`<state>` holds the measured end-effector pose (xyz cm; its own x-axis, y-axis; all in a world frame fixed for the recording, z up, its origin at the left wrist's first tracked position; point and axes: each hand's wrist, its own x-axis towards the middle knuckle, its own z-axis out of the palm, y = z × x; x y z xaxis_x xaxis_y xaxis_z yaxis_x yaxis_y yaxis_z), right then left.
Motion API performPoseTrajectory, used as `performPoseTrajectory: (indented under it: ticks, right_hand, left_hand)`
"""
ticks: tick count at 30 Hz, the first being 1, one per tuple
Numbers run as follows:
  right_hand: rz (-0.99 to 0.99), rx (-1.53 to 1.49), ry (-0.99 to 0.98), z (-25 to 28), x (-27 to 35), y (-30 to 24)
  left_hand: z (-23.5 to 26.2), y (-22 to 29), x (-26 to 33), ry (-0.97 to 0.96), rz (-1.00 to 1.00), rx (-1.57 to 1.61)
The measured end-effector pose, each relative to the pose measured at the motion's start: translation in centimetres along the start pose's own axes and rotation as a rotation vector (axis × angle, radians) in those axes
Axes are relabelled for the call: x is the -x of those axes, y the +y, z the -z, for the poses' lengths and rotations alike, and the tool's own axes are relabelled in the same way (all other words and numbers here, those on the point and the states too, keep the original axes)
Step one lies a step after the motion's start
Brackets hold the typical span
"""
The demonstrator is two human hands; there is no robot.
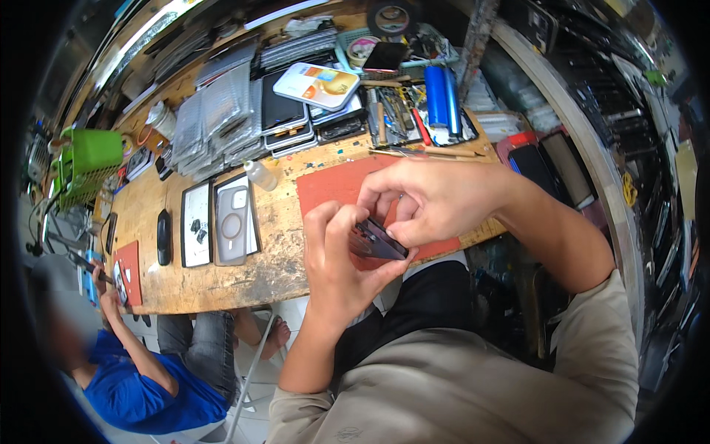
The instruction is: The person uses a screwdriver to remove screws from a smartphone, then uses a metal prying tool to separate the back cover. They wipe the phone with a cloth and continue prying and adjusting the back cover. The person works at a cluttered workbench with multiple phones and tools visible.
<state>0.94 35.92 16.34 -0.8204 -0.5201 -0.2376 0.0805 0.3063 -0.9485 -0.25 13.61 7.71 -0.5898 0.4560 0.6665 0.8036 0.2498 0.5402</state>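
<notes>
A dark purple smartphone [379, 243] is tilted on edge above the near side of a red work mat [325, 186]. My left hand [334, 255] wraps round its lower body, thumb along the near side and fingers on the far side. At the phone's upper edge, my right hand [436, 203] is closed, with thumb and curled fingers touching it. Whether anything small lies between the right fingertips is hidden. Some small dark parts show along the phone's upper edge, too small to name.
Left of the mat lie a clear phone case [232, 226], a white tray [197, 226] with black bits and a small bottle [260, 176]. Behind are stacked bubble-wrapped panels [214, 118], hand tools [392, 115] and blue cylinders [442, 100]. A co-worker in a blue shirt [159, 385] sits at left.
</notes>
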Motion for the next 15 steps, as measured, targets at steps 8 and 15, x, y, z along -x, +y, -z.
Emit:
performPoseTrajectory:
  ticks: [8, 15]
  right_hand:
    - [0.059, -0.098, 0.019, -2.4, 2.4, 2.5]
    - [0.057, -0.148, 0.149, -2.2, 2.3, 1.8]
  left_hand:
    - [0.6, -0.1, 0.9, -0.009, -0.067, -0.021]
    - [0.7, 0.0, 1.2, -0.022, -0.104, -0.069]
